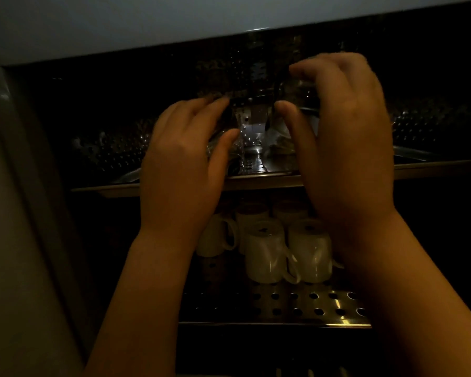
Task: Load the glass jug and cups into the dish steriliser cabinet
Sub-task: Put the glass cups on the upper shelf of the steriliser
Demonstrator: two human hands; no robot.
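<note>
Head view looks into our dark steriliser cabinet, its pale frame running down the left and across the top. We reach both bare arms in toward the upper perforated steel shelf. Between our hands stands a clear glass jug, resting on that upper shelf near its front edge; its outline is hard to trace in the gloom, and only highlights on the glass and a dark band near its top show.

Our left hand is at the jug's left side, fingers extended and gently bent toward the glass, thumb angled in against the lower body. Whether it grips the jug or only touches it we cannot tell.

Our right hand is at the jug's right side, fingers arched over the top and thumb pointing in toward the dark band. The fingers curl around something glassy, though we cannot tell for sure that they clasp it.

On the lower perforated metal shelf sit several white ceramic mugs, turned upside down and packed close together in two rows, their handles pointing sideways. They stand directly below the jug, partly hidden behind our wrists.
</note>
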